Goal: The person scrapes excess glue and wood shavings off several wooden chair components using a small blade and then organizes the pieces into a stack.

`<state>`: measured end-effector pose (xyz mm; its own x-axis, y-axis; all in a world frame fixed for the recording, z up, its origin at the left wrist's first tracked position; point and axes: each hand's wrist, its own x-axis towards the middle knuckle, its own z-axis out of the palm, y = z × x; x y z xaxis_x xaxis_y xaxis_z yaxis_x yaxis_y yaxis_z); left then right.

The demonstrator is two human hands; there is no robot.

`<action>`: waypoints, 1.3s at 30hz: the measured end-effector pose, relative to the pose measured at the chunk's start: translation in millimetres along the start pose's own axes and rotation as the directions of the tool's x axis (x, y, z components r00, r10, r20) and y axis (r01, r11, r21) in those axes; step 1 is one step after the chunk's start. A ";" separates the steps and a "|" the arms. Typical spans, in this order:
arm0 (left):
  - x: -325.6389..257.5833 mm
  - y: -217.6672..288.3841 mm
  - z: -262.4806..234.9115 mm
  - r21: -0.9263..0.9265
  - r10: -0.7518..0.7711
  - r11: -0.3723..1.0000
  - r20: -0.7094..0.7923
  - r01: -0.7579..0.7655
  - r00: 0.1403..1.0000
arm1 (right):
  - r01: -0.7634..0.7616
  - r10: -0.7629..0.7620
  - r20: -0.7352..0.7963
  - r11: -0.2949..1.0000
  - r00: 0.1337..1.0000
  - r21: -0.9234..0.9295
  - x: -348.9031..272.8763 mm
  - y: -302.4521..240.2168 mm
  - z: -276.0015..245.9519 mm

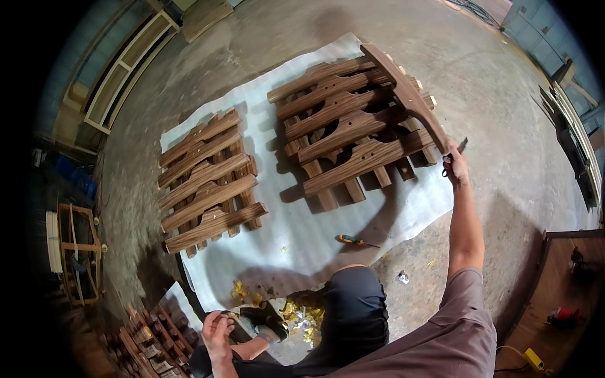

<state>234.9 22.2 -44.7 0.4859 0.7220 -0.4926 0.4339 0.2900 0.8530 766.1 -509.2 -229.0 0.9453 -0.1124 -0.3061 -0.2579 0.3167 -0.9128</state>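
At the far right of the white sheet, my right hand (458, 165) is closed round the near end of a long, shaped brown wooden piece (406, 91). That piece lies slantwise over the ends of a stack of wood-grained pieces with curved cut-outs (362, 160). A small dark metal tool (465, 143) sticks out beside the same hand; its kind is unclear. Low down by my left knee, my left hand (217, 334) has its fingers curled together, and whatever they hold is hidden. A screwdriver (351, 239) with an orange and dark handle rests on the sheet.
Another stack of wooden pieces (211, 183) sits on the left of the white sheet (277, 242). Yellow scraps (304, 318) litter the floor by my feet. More wooden parts (148, 340) are piled at lower left, and a wooden box or bench (554, 283) stands at right.
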 end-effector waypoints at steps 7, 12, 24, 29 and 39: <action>-32.1 -2.5 -94.2 -0.058 0.157 0.981 -0.320 -0.185 0.934 | 0.045 0.083 0.372 0.945 0.925 -0.324 44.7 60.4 -55.0; -60.6 11.6 -156.5 0.163 0.420 0.907 -0.446 -0.389 0.791 | -0.304 0.346 0.149 0.921 0.926 -0.245 -39.1 29.8 2.5; -42.5 -87.7 -416.5 0.452 0.273 0.794 -0.862 0.407 0.427 | -0.152 0.363 0.706 0.926 0.609 -0.345 -266.6 -27.3 241.9; -15.4 -93.7 -538.1 0.316 0.142 0.743 -0.936 0.590 0.322 | 0.017 0.551 0.718 0.788 0.426 -0.615 -326.4 46.8 309.9; 6.4 -132.2 -680.6 0.328 0.120 0.482 -0.943 0.813 0.309 | -0.692 0.735 0.555 0.164 -0.390 -0.703 -397.1 153.1 313.6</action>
<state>-335.8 416.1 -43.3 -0.5135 0.8507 0.1124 0.8525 0.5207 -0.0457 413.7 -120.7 -162.4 -0.4474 0.7992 -0.4014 -0.8367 -0.5325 -0.1278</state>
